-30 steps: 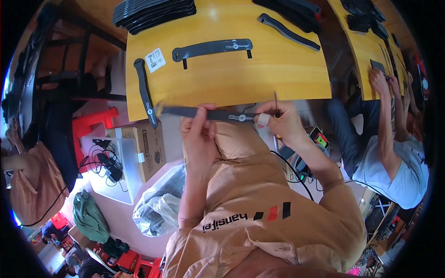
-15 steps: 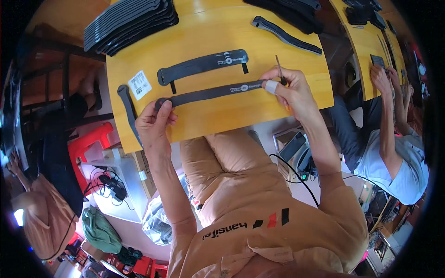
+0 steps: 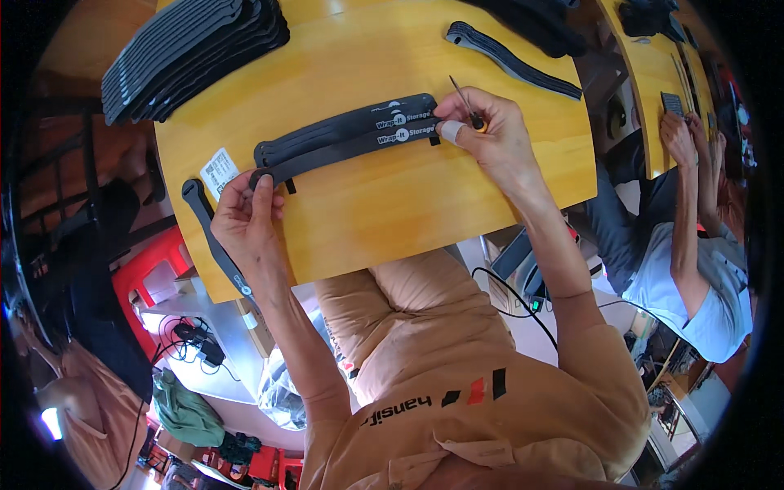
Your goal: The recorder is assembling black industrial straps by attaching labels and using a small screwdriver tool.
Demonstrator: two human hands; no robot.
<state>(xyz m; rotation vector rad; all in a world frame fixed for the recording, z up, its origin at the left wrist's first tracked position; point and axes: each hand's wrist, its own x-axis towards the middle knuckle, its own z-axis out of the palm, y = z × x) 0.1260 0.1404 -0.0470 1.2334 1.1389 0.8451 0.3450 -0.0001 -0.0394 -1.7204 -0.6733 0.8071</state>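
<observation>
A long black strap (image 3: 343,150) with white print is stretched between my hands, over the near edge of a small stack of similar straps (image 3: 314,131). My left hand (image 3: 243,211) pinches its rounded left end between thumb and fingers. At the right end, my right hand (image 3: 487,131) grips the strap, its thumb wrapped in white tape. That hand also holds a thin pointed tool (image 3: 478,122) with a black and yellow handle, its metal shaft pointing up and away. Short black tabs (image 3: 291,186) stick out from beneath the stack on the yellow table (image 3: 376,216).
A tall pile of black straps (image 3: 196,57) fills the far left corner. Another strap (image 3: 214,233) and a white label (image 3: 219,170) lie by my left hand. At far right are a strap bundle (image 3: 514,61) and a dark pile (image 3: 539,24). A co-worker's hands (image 3: 679,137) work rightward.
Both hands have carried the strap away from me and slightly left, from in front of the small stack to over its near edge. The tool has come along, now tilted left.
</observation>
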